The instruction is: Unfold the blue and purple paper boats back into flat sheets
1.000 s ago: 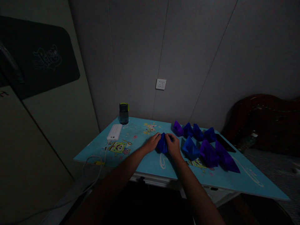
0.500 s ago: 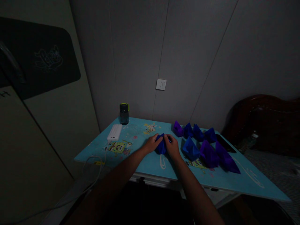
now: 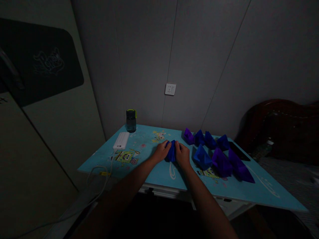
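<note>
Between my two hands is a dark blue folded paper boat (image 3: 171, 153), held just above the middle of the table. My left hand (image 3: 161, 151) grips its left side, thumb toward the top. On the opposite side my right hand (image 3: 182, 154) is closed around the paper with its thumb up. The fingers partly cover the boat, so its lower folds are hard to see. To the right of my right hand sits a lighter blue paper boat (image 3: 202, 157), beside a purple paper boat (image 3: 221, 163) and a longer purple one (image 3: 239, 167).
A back row holds a small purple boat (image 3: 188, 136) and several dark blue ones (image 3: 210, 140), near a black tablet-like slab (image 3: 239, 151). At the left are a water bottle (image 3: 131, 121) and a white power bank (image 3: 121, 140) with its cable (image 3: 111, 166). A wall socket (image 3: 170, 89) is behind the table (image 3: 154, 174).
Both hands have shifted their grip on the blue paper: the fingers are curled tighter along its sides, and more of its top shows between the thumbs. The other boats stay in place.
</note>
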{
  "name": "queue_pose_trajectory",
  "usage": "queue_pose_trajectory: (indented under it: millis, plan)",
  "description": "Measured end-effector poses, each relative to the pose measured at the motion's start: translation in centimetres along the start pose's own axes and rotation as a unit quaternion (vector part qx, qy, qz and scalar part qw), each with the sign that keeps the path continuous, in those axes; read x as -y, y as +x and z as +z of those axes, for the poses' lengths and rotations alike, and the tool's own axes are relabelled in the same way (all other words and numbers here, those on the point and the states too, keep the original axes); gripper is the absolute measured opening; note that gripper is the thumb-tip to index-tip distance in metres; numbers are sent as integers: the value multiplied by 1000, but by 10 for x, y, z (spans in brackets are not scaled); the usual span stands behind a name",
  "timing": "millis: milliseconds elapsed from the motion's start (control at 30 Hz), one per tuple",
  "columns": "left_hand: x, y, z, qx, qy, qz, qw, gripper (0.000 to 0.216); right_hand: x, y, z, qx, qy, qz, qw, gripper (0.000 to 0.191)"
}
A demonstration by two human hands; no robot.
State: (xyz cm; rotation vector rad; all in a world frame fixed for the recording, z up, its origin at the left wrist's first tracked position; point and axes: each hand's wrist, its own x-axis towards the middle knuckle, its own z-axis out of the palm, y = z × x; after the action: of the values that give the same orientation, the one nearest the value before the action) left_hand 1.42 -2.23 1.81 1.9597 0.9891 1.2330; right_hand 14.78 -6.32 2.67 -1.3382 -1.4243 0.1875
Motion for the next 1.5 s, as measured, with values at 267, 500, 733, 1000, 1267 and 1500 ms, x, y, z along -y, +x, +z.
queue_pose_trajectory:
  millis: [267,500,733,1000,1267,1500]
  plan:
    - [-3,1,0,-26,-4,-14,1000,30,-1,1,2,-52,0,11,999,55]
    - [-3,-1,-2,-38,-29,4,999,31,6,0,-2,-85,8,14,996,55]
    - [-5,-1,-4,-63,-62,12,996,33,-4,4,-2,-144,96,62,983,57]
    - [-5,-1,3,-41,-214,0,976,40,-2,9,-6,-188,215,97,954,55]
    - [7,-6,7,64,-309,-42,948,74,0,10,-10,-224,287,104,926,58]
    - [-2,-7,2,57,-303,-26,951,68,2,11,-13,-244,332,123,903,55]
